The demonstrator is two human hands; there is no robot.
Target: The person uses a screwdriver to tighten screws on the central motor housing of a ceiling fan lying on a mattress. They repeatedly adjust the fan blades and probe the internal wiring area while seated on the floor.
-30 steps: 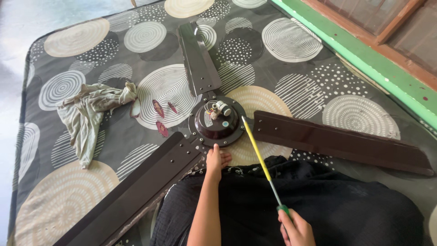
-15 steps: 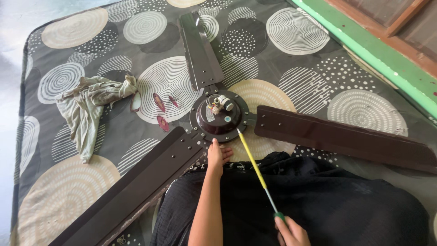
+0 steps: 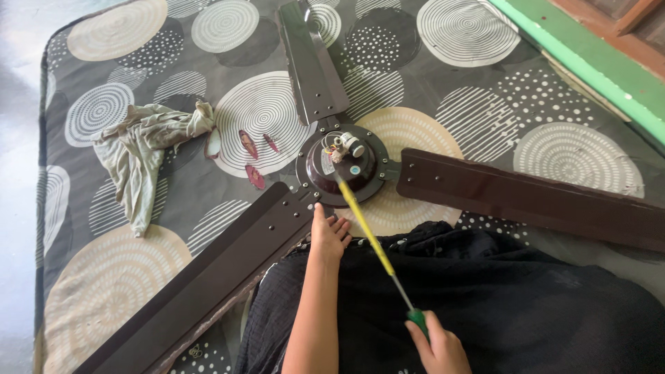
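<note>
On mat (image 3: pixel 485 90), right hand (image 3: pixel 436 346) gripping screwdriver (image 3: pixel 370 239)

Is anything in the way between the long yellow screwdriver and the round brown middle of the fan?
Nothing visible. The long yellow screwdriver in the right hand already reaches the round brown fan hub; the left hand rests beside it.

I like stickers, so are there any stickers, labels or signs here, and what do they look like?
Small round sticker: on the dark brown fan motor hub, near the long screwdriver tip; bluish-green.
Pale label patch: left on the hub top; reddish marks, too blurred to tell more.
No signs or screens.
</note>
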